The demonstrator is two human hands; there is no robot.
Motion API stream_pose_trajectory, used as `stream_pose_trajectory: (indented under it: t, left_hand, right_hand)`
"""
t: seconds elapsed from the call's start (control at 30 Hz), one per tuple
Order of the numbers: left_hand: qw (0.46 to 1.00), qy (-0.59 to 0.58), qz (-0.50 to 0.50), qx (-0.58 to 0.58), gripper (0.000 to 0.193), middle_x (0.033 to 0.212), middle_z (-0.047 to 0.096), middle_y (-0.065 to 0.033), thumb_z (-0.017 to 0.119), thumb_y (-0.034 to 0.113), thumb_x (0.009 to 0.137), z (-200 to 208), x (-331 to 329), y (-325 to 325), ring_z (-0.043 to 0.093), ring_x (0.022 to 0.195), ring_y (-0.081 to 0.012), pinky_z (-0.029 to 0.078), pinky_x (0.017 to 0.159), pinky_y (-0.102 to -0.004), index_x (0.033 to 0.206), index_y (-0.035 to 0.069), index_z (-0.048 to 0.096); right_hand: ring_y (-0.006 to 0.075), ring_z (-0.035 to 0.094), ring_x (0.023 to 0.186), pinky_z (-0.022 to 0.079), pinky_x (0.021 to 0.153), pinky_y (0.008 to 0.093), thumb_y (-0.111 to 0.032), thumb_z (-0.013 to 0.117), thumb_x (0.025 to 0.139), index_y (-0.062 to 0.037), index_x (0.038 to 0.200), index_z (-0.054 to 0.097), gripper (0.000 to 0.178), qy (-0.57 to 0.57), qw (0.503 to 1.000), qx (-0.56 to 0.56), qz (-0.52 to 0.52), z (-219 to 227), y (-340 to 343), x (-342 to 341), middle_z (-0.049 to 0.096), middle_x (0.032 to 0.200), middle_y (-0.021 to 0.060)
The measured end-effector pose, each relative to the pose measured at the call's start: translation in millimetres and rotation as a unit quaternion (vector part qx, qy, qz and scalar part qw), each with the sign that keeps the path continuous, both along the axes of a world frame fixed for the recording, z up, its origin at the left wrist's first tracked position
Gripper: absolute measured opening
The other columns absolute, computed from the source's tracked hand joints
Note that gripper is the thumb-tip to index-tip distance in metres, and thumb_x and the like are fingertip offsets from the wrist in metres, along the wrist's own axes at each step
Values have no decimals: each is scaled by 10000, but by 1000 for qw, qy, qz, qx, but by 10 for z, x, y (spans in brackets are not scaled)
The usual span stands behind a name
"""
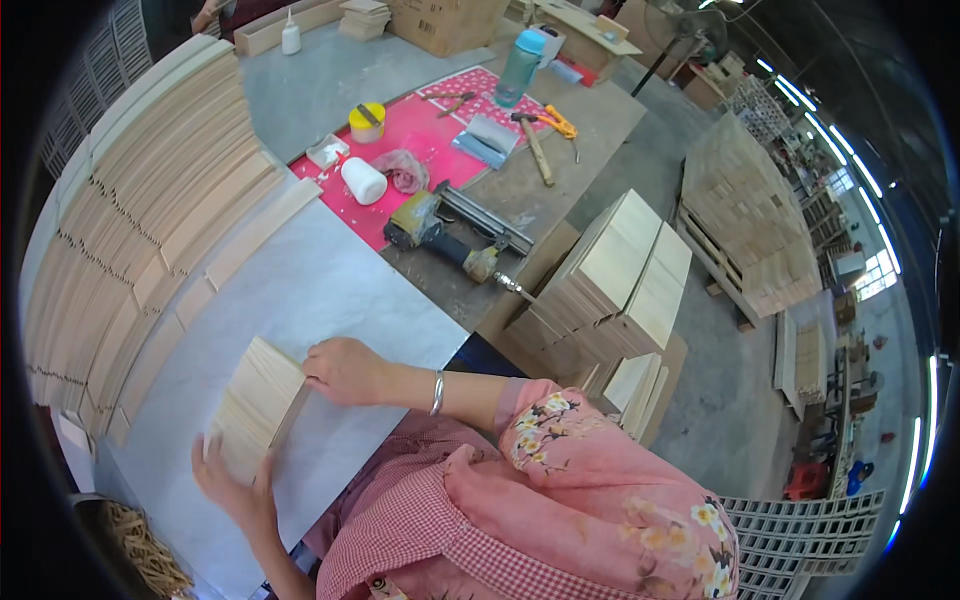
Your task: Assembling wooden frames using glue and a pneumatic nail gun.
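A small stack of thin pale wooden boards (262,385) lies on the white sheet (350,300) in front of me. My left hand (235,490) spans its near end, thumb on the right side and fingers on the left. At the far right corner, the curled fingers of my right hand (345,370) press against the stack; their tips are partly hidden. Beyond my right hand, a pneumatic nail gun (435,235) with an air fitting lies on its side at the table's edge.
Tall rows of wooden boards (160,200) line the left side. A white glue bottle (363,181), a yellow-lidded tub (367,122), a hammer (534,150) and a blue water bottle (520,70) stand or lie ahead. Stacked panels (620,260) fill a carton at right.
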State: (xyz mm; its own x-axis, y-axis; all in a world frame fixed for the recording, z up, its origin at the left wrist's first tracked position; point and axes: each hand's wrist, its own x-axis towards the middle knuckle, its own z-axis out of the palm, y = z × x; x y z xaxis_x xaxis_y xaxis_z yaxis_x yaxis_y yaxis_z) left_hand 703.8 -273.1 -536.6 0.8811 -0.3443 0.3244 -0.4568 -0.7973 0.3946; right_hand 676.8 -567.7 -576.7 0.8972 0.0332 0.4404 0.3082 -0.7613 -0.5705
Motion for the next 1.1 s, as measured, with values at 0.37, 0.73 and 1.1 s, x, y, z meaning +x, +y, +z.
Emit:
stream_pose_trajectory:
  t: [0.37, 0.73, 1.1]
  left_hand:
    - [941, 223, 212, -141, 368, 1079, 694, -197, 743, 137, 889, -179, -639, 975, 668, 928, -328, 541, 837, -377, 1183, -64, 650]
    - [967, 135, 214, 10, 212, 870, 727, -148, 697, 129, 922, -43, -472, 917, 657, 727, -253, 527, 681, -333, 981, -75, 699]
    - [960, 148, 229, -69, 179, 739, 698, -117, 735, 92, 844, 149, -459, 793, 556, 608, -205, 474, 625, -306, 917, -72, 727]
  right_hand:
    - [329, 603, 708, 488, 665, 404, -141, 642, 834, -39, 716, 598, 162, 22, 1000, -15, 16, 53, 1, 67, 615, 757, 111]
    - [337, 607, 685, 486, 652, 417, -134, 629, 816, -38, 698, 630, 153, 77, 995, -48, 40, 133, -13, 120, 647, 740, 120]
    - [270, 582, 589, 456, 594, 347, -74, 692, 780, -34, 815, 718, 60, 94, 992, -70, 52, 315, -88, 110, 688, 732, 81]
